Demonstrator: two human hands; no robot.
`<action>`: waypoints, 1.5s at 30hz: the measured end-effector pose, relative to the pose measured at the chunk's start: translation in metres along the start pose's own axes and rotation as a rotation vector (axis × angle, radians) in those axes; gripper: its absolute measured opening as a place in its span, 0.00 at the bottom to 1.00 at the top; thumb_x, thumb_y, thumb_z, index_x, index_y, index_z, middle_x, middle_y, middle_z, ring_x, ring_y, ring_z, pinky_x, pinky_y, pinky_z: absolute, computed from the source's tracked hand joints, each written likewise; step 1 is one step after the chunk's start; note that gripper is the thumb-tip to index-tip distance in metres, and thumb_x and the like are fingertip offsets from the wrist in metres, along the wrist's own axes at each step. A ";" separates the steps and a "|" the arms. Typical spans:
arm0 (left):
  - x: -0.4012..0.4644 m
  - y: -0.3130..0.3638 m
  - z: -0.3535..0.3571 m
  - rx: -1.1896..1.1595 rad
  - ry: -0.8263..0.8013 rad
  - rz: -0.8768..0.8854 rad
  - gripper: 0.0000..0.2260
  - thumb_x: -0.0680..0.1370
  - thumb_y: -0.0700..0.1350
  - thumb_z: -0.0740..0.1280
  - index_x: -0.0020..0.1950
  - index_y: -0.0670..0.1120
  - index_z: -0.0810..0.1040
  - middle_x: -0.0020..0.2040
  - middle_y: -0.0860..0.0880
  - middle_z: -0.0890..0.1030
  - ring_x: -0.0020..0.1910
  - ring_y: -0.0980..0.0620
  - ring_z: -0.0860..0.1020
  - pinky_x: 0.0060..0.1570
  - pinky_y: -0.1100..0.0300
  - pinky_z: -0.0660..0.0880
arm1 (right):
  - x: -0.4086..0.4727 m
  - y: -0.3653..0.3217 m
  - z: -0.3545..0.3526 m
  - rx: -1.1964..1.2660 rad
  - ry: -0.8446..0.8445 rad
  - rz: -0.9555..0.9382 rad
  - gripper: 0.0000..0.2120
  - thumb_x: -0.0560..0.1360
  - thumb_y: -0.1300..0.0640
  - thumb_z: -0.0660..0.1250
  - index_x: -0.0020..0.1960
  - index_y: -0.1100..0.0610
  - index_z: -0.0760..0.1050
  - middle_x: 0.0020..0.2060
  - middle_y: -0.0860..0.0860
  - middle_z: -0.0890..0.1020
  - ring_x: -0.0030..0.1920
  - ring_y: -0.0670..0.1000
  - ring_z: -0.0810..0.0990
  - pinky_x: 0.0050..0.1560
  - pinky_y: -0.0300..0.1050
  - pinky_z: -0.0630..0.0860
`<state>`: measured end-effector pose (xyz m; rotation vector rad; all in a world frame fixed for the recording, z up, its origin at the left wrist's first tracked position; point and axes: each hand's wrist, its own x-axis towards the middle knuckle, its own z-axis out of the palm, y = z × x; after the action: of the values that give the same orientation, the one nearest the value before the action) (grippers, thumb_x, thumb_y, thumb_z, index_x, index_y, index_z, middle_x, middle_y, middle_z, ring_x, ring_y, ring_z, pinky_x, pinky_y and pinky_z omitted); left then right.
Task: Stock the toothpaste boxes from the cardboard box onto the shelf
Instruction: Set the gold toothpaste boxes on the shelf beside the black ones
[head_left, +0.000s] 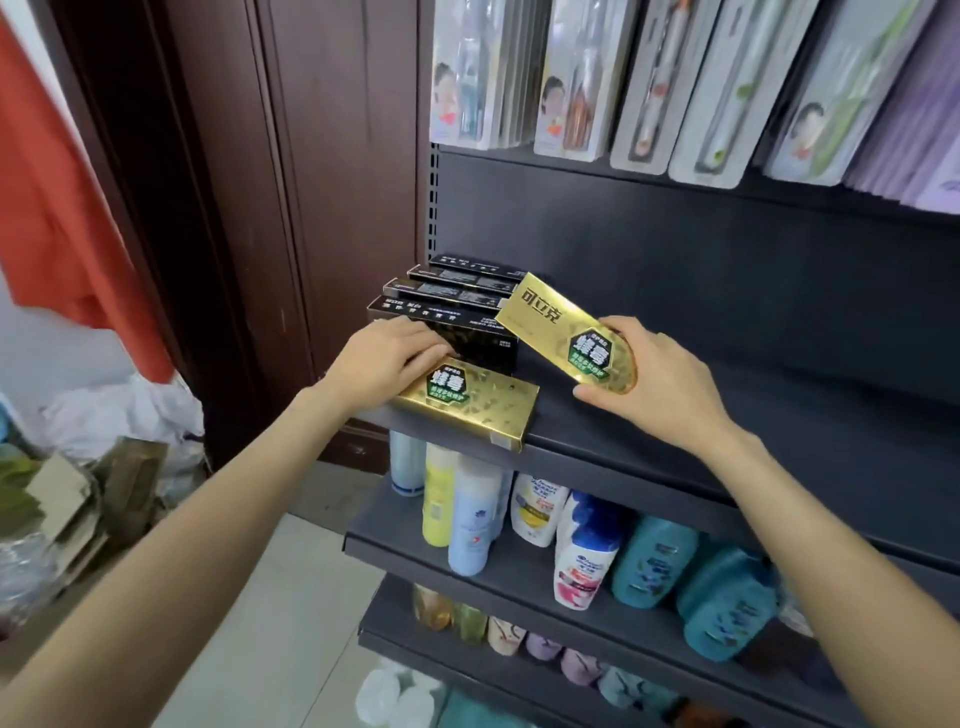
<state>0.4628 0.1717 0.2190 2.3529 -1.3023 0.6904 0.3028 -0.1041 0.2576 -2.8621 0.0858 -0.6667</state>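
Observation:
A gold toothpaste box lies flat at the front left of the dark shelf. My left hand rests on its left end, fingers laid flat over it. My right hand grips a second gold toothpaste box by its near end and holds it tilted above the shelf. Behind both, several black toothpaste boxes stand stacked in a row at the shelf's left end. The cardboard box is out of view.
Toothbrush packs hang above the shelf. Shampoo and lotion bottles fill the shelf below, with smaller bottles lower still. A brown wooden panel stands left of the rack. Flattened cardboard and bags lie on the floor at left.

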 end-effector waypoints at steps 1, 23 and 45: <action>-0.001 0.001 0.000 0.033 -0.024 0.002 0.23 0.80 0.60 0.48 0.54 0.52 0.80 0.49 0.55 0.81 0.48 0.53 0.77 0.47 0.55 0.74 | 0.000 0.001 0.002 -0.003 0.000 0.006 0.34 0.66 0.36 0.70 0.66 0.45 0.62 0.54 0.45 0.78 0.51 0.50 0.76 0.43 0.46 0.72; 0.008 -0.007 0.029 0.088 0.208 -0.296 0.24 0.78 0.63 0.51 0.58 0.48 0.75 0.54 0.48 0.75 0.57 0.47 0.70 0.57 0.54 0.63 | -0.015 -0.013 -0.002 -0.172 -0.020 -0.233 0.37 0.65 0.35 0.70 0.70 0.46 0.63 0.60 0.45 0.76 0.54 0.49 0.72 0.51 0.44 0.67; -0.041 0.024 -0.017 -0.466 0.528 -0.467 0.13 0.80 0.48 0.59 0.62 0.49 0.74 0.58 0.56 0.76 0.60 0.58 0.73 0.62 0.53 0.70 | -0.010 -0.092 0.071 0.045 0.407 -0.240 0.16 0.75 0.58 0.64 0.62 0.56 0.75 0.61 0.52 0.77 0.66 0.54 0.69 0.72 0.54 0.56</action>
<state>0.4196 0.1963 0.2118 1.8176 -0.5753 0.6959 0.3266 0.0001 0.2099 -2.6732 -0.2139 -1.2723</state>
